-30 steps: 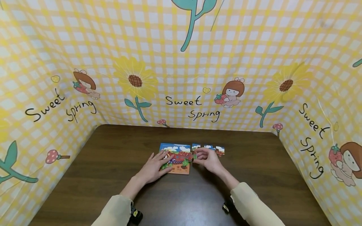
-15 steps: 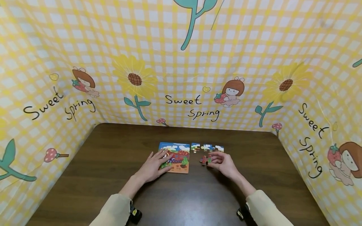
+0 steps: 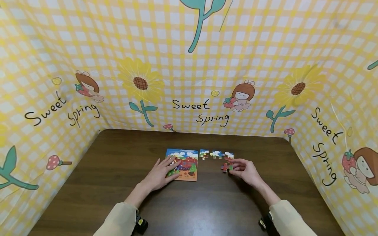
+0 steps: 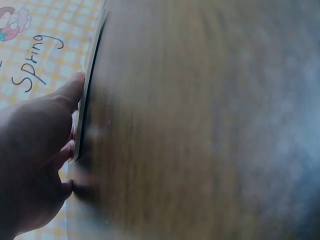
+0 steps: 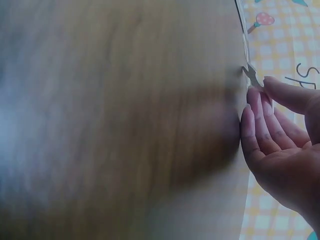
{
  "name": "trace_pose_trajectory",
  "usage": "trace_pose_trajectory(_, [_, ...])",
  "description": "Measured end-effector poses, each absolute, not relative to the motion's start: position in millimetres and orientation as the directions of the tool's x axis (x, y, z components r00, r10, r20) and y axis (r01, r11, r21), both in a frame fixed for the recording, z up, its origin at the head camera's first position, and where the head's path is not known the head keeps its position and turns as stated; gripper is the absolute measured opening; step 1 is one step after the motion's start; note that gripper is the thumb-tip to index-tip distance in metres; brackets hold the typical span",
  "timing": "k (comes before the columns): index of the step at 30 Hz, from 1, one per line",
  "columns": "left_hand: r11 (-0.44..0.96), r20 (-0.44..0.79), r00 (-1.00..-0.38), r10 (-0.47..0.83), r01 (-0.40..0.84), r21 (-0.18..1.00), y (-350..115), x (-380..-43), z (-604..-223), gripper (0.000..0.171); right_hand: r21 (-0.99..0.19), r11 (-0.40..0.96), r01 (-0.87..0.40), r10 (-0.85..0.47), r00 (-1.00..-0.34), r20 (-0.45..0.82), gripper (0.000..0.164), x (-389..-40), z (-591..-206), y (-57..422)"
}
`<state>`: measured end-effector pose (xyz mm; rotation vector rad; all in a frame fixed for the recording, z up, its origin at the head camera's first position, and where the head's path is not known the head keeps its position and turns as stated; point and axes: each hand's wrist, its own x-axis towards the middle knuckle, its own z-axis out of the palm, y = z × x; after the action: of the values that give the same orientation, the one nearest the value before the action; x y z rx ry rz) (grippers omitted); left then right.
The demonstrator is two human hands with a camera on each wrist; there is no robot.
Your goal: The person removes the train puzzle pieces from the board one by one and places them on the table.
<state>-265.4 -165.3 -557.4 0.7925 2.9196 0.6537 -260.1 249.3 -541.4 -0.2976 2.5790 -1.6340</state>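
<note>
A picture card [image 3: 190, 177] shows a red train under a blue sky. My left hand [image 3: 159, 174] rests on its left part, fingers spread and straight, covering some of the picture. In the left wrist view the card's thin edge [image 4: 83, 122] shows beside that hand. To the right of the card, my right hand [image 3: 247, 171] pinches a red and green jigsaw piece [image 3: 225, 167] low over the table, just below the rightmost of the laid-out pieces. Whether the two touch cannot be made out. The right wrist view shows this jigsaw piece [image 5: 253, 75] edge-on at the thumb and fingertips.
Jigsaw pieces with sky and clouds lie in a row right of the card: a left piece [image 3: 204, 153], middle pieces [image 3: 217, 154] and a right piece [image 3: 229, 154]. Yellow checked cloth [image 3: 189, 82] walls the dark wooden table [image 3: 124, 147] at the back and sides.
My right hand has carried the jigsaw piece rightward, from beside the card's right edge to below the rightmost piece. The left hand has stayed on the card.
</note>
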Motion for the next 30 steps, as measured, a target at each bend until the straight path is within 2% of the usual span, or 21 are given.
trace_pose_trajectory(10, [0.78, 0.068, -0.871, 0.486, 0.468, 0.416, -165.9, -265.9, -560.5, 0.062, -0.902, 0.425, -0.072, -0.168, -0.986, 0.0, 0.045, -257.9, -546.6, 256.9])
trace_pose_trajectory(16, [0.762, 0.121, -0.864, 0.488, 0.49, 0.424, -166.2, -266.1, -562.8, 0.061, -0.855, 0.502, -0.132, -0.154, -0.986, 0.062, 0.038, -255.1, -548.9, 252.5])
trace_pose_trajectory(20, [0.778, 0.085, -0.872, 0.482, 0.47, 0.417, -165.5, -266.0, -559.5, 0.062, -0.814, 0.555, -0.17, -0.152, -0.983, 0.101, 0.035, -253.2, -548.4, 248.9])
trace_pose_trajectory(30, [0.782, 0.071, -0.875, 0.48, 0.463, 0.417, -164.4, -264.3, -557.7, 0.063, -0.781, 0.603, -0.163, -0.138, -0.986, 0.099, 0.041, -249.7, -547.6, 248.1])
